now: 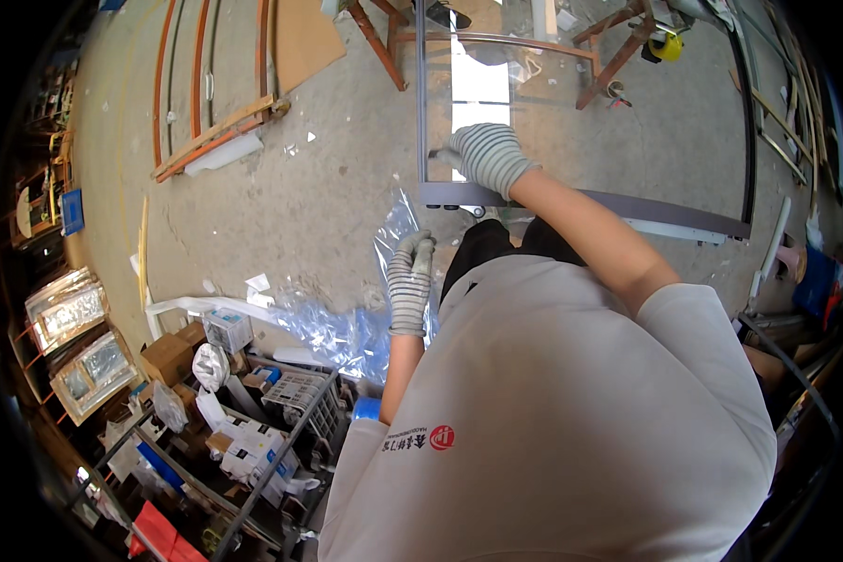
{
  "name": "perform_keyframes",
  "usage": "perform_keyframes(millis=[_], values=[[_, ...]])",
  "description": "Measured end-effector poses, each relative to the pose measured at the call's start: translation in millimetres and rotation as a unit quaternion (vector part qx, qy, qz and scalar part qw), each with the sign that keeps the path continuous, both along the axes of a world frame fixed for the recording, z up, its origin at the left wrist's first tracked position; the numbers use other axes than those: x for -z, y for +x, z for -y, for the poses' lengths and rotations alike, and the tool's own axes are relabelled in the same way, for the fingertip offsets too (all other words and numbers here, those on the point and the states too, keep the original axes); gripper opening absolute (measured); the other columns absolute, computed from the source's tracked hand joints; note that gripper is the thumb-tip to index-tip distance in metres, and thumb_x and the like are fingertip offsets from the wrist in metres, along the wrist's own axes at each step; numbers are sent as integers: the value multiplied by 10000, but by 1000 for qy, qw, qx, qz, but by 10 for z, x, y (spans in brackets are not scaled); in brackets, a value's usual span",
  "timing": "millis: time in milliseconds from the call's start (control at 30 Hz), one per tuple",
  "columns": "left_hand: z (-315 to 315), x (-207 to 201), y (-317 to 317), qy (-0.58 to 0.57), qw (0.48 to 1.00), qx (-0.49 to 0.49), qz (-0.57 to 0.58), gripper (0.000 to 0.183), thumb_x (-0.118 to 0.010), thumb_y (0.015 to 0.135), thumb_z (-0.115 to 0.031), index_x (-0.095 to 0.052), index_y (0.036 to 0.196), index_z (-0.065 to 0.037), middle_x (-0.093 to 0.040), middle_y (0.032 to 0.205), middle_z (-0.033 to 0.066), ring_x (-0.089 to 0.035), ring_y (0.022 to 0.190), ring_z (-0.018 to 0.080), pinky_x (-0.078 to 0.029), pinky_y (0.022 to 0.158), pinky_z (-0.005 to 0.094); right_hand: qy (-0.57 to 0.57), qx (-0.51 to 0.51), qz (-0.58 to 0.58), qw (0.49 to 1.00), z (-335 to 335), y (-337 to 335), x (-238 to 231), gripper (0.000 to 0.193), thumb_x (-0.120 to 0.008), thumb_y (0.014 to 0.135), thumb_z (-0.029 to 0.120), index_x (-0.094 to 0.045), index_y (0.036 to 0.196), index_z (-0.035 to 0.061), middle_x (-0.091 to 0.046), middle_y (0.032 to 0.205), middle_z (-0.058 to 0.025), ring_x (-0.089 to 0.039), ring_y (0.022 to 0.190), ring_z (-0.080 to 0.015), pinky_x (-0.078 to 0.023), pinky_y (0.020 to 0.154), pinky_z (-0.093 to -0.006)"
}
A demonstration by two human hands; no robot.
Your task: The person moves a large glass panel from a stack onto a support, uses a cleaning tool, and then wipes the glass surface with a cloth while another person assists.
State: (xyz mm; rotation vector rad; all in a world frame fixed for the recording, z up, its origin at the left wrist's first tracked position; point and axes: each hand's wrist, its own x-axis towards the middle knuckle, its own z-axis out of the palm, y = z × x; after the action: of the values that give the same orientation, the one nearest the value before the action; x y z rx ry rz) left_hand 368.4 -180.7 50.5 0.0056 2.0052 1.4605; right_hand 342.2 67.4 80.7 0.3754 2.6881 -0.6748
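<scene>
A glazed panel [585, 201] with a grey frame lies in front of me, its near-left corner close to my body. My right hand [492, 159], in a striped grey glove, is closed above the glass beside the left frame bar. A small dark tip shows at its fingers; what it belongs to is hidden. Lower and to the left, my left hand [410, 281], gloved alike, is closed on crumpled clear plastic film [351, 332]. The film rises past the fingers and trails down to the floor. Small black fittings and a roller sit under the panel's near edge.
Brown trestles [618, 61] stand beneath the panel's far part. At lower left, a metal cart [244, 510] holds boxes and a grey plastic crate [304, 398]. Orange-brown rails [197, 84] lie at upper left. Long strips [782, 122] line the right side. Paper scraps dot the concrete floor.
</scene>
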Motion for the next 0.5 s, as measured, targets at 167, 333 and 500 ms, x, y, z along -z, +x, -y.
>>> perform_keyframes(millis=[167, 333, 500], values=[[-223, -397, -164, -98, 966, 90, -221, 256, -573, 834, -190, -620, 1012, -12, -622, 926, 151, -579, 856, 267, -447, 783, 360, -118, -49, -135, 983, 74, 124, -133, 251, -529, 785, 267, -663, 876, 76, -645, 814, -176, -626, 745, -349, -495, 682, -435], [-736, -674, -328, -135, 801, 236, -533, 323, -574, 812, -172, -571, 1097, -22, -581, 1004, 177, -527, 974, 321, -400, 884, 406, -70, 63, -94, 991, -177, 309, -255, 383, -460, 866, 406, -629, 909, 64, -647, 821, -157, -627, 718, -333, -494, 641, -435], [-1079, -389, -338, -11, 817, 405, -411, 357, -598, 769, -155, -561, 1102, -30, -569, 967, 157, -522, 899, 311, -414, 836, 413, -78, 182, -129, 972, -444, 1156, -193, 376, -487, 841, 460, -647, 962, 142, -646, 773, -111, -612, 672, -313, -476, 624, -401]])
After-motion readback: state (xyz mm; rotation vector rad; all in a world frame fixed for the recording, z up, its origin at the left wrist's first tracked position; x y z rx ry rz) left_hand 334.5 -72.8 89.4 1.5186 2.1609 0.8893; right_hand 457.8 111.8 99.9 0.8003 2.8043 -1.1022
